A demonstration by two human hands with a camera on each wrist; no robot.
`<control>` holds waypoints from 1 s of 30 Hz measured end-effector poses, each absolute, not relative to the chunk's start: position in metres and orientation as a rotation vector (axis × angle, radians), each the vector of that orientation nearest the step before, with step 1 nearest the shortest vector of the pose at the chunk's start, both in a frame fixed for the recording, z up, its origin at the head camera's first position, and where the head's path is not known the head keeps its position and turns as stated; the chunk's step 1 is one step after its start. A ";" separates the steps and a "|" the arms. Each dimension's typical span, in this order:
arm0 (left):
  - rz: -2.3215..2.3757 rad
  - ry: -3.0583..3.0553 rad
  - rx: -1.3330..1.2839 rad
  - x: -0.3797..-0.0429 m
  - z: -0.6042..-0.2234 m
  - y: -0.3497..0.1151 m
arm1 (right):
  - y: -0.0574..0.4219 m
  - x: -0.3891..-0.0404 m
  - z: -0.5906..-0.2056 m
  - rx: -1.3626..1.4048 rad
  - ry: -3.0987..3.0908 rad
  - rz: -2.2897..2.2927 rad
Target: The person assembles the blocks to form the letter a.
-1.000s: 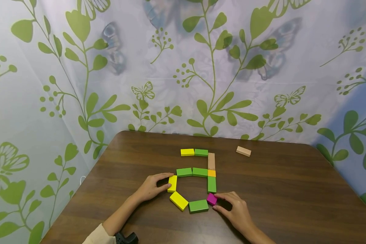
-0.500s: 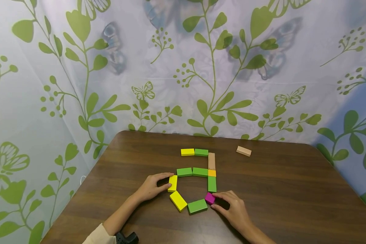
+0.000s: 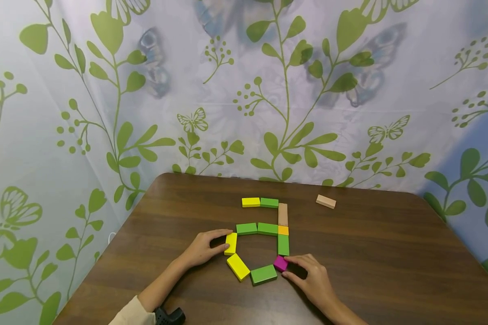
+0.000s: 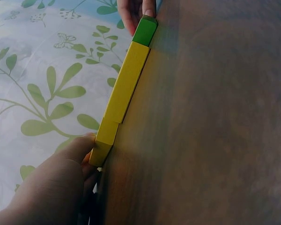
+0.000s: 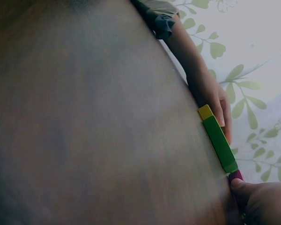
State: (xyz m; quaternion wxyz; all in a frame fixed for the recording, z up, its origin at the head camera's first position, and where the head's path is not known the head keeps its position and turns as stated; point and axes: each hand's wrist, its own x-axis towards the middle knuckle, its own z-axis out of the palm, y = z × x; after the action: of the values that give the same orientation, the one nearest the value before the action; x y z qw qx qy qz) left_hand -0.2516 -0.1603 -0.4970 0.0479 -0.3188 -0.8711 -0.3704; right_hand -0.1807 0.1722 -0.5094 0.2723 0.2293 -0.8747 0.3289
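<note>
Flat wooden blocks form a figure on the table. My left hand (image 3: 203, 247) holds a yellow block (image 3: 231, 244) at the figure's left side, index finger at its far end and thumb on its side. My right hand (image 3: 314, 279) pinches a small magenta block (image 3: 281, 263) between thumb and index finger at the lower right corner. Between them along the near side lie a slanted yellow block (image 3: 238, 267) and a tilted green block (image 3: 264, 275). Above the magenta block stands a lengthwise green block (image 3: 283, 245). In the right wrist view the magenta block (image 5: 235, 175) is partly covered by the thumb.
Two green blocks (image 3: 246, 229) form the middle row, beside a small orange block (image 3: 283, 230) and a tan block (image 3: 282, 214). A yellow block (image 3: 251, 202) and a green block (image 3: 269, 202) make the top row. A loose tan block (image 3: 326, 201) lies far right on the brown table (image 3: 370, 243).
My right hand has shifted the magenta block slightly left and away from me. The near green block has slid a little left and tilted. My left hand stays on its yellow block.
</note>
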 end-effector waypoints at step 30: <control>-1.131 -2.677 -0.945 -0.250 -0.497 -0.160 | 0.194 -0.193 -0.496 0.509 -2.270 0.917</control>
State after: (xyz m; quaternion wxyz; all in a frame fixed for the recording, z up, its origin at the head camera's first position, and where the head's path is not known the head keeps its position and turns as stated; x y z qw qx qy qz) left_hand -0.2501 -0.1596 -0.4968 0.0430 -0.3089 -0.8752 -0.3697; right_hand -0.1930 0.1939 -0.4955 0.3153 0.1931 -0.8615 0.3481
